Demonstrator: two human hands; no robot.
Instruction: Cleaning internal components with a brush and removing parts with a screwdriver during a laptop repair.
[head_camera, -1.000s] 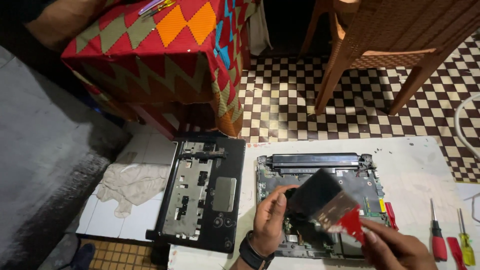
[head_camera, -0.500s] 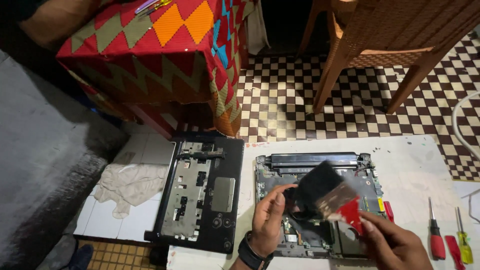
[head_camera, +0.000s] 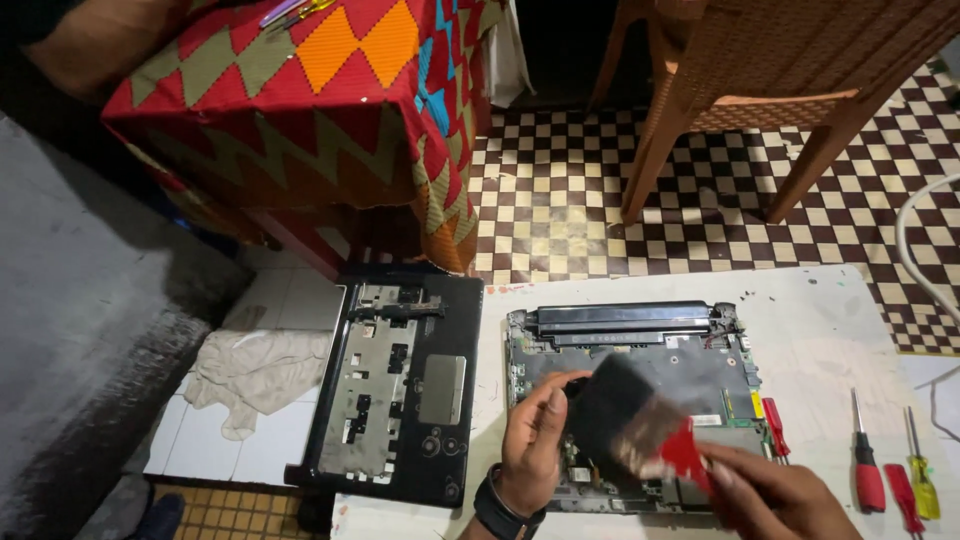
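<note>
Checkered floor behind white worktable. Opened laptop base lies mid-table; right hand grips red-handled brush over it, left hand fingers curled, steadying board. Risk, imo: hard bristle strokes could snag connectors. 2 screwdrivers sit near right edge.

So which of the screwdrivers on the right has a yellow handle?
The outermost screwdriver, nearest the right edge of the board. The others beside it have red handles.
</note>
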